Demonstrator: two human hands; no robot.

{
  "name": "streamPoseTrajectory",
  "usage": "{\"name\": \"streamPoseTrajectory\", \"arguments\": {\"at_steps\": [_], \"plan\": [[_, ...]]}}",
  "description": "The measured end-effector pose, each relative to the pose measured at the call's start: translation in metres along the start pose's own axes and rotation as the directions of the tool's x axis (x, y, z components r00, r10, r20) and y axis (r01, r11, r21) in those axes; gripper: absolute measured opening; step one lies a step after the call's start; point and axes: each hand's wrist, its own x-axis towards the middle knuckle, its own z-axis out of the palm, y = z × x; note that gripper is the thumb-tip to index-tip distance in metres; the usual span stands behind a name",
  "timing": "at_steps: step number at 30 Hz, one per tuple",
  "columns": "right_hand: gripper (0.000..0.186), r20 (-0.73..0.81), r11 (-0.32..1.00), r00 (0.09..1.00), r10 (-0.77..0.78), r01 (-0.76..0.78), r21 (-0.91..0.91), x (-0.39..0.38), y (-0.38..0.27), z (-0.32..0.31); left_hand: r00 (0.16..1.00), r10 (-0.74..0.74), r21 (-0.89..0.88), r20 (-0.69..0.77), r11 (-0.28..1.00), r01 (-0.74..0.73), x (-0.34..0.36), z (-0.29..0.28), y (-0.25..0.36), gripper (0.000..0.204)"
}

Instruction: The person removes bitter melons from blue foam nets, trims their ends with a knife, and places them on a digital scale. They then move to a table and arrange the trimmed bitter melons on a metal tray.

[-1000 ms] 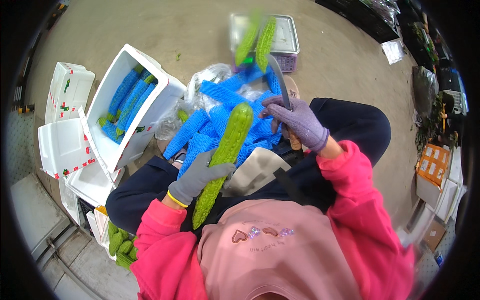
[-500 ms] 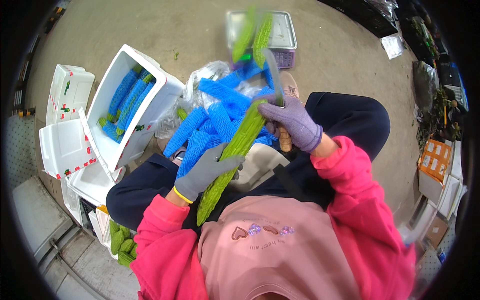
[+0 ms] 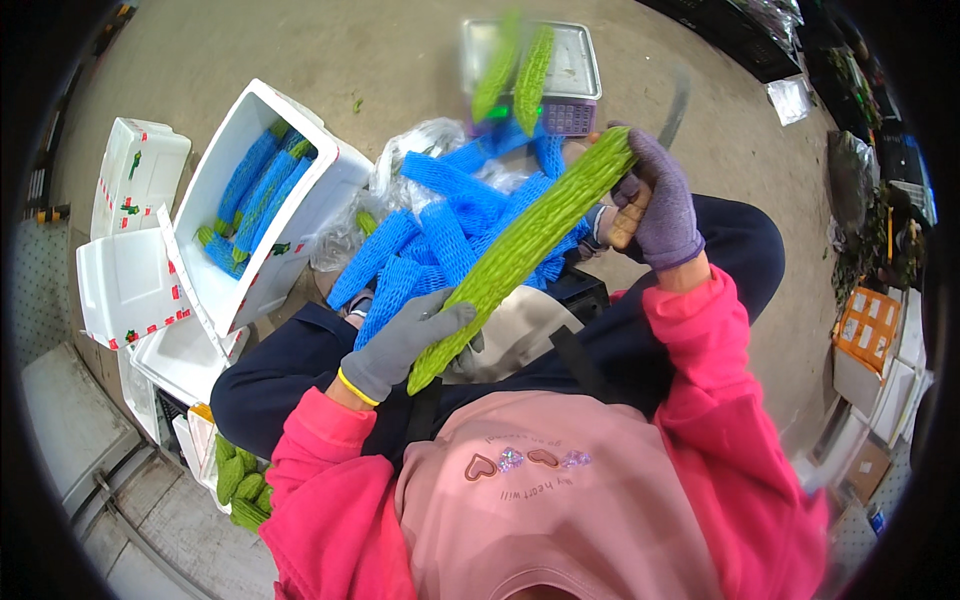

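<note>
A long, bumpy green bitter melon (image 3: 530, 255) slants across my lap, its far end up to the right. Around its near end curl the fingers of my left hand (image 3: 408, 342), in a grey glove. My right hand (image 3: 662, 200), in a purple glove, is closed at the far end, gripping a knife by its wooden handle (image 3: 627, 220). The knife's curved blade (image 3: 678, 108) points away from me and is blurred; part of it is hidden behind the glove. Beneath the melon lies a heap of blue foam net sleeves (image 3: 445, 240).
Beyond the sleeves stands a scale (image 3: 572, 65) with two bitter melons (image 3: 534, 82) on it, one blurred. At left, a tilted white foam box (image 3: 340, 185) holds melons in blue nets (image 3: 262, 195). More melons (image 3: 240, 480) lie lower left; cartons (image 3: 866, 328) stand at right.
The bitter melon has swung to a flatter slant, its far end moving up and right. My right hand has moved right with the knife; my left hand has barely shifted.
</note>
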Motion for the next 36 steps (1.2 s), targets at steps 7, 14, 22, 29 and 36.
{"name": "streamPoseTrajectory", "arguments": {"at_steps": [7,14,22,29,36], "plan": [[0.036,0.054,0.984,0.992,-0.117,0.123,-0.127,0.007,-0.001,-0.013,0.996,0.027,0.121,-0.09,0.993,-0.015,-0.001,0.002,-0.004,0.039],[0.036,0.036,0.998,0.998,-0.046,0.048,-0.038,0.006,-0.001,-0.012,0.942,0.26,0.414,-0.21,0.897,-0.156,0.005,0.008,-0.01,0.037],[0.036,-0.012,0.999,0.999,-0.036,0.035,-0.023,0.005,0.002,-0.01,0.968,0.155,0.264,-0.198,0.959,-0.099,0.003,0.005,-0.008,0.037],[0.038,-0.017,0.996,0.996,0.082,-0.083,-0.037,0.008,0.005,-0.016,0.976,0.122,0.195,-0.18,0.977,-0.086,0.003,0.004,-0.008,0.038],[0.037,-0.051,0.999,0.998,0.036,-0.036,-0.002,0.01,0.009,-0.014,0.969,0.138,0.085,-0.206,0.989,-0.123,0.004,0.004,-0.008,0.035]]}}
